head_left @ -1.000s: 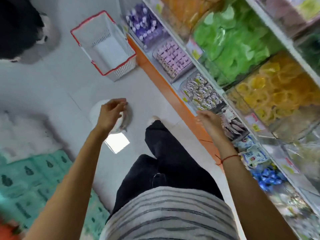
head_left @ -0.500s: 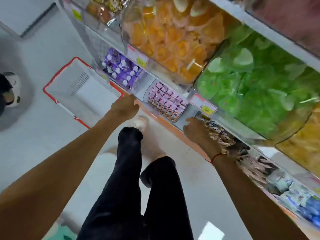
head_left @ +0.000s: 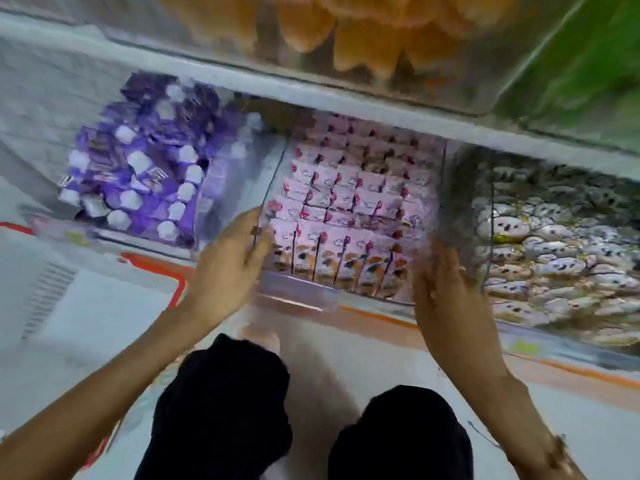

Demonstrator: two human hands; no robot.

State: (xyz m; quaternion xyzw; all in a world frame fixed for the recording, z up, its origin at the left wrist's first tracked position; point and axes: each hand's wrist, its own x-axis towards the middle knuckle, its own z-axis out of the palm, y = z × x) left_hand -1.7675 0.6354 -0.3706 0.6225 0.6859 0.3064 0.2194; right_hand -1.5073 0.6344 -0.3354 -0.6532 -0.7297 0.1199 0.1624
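Note:
A clear plastic bin [head_left: 298, 284] of pink packets [head_left: 346, 199] sits on the lowest shelf, straight ahead of me. My left hand [head_left: 228, 261] is at the bin's left front corner, with thumb and fingers closed over its left wall. At the bin's right front corner, my right hand [head_left: 443, 285] lies against the wall with its fingers stretched upward. The whole view is blurred by motion, so fine finger detail is unclear.
A bin of purple packets [head_left: 138, 168] stands to the left and a bin of white-and-black packets [head_left: 554, 244] to the right. Bags of orange snacks [head_left: 346, 36] and green snacks [head_left: 588, 64] fill the shelf above. A red-rimmed basket [head_left: 152, 263] lies on the floor at left. My knees [head_left: 221, 393] are below.
I have dropped low and come close to the bottom shelf. Both hands moved from mid-air onto the two sides of the pink-packet bin.

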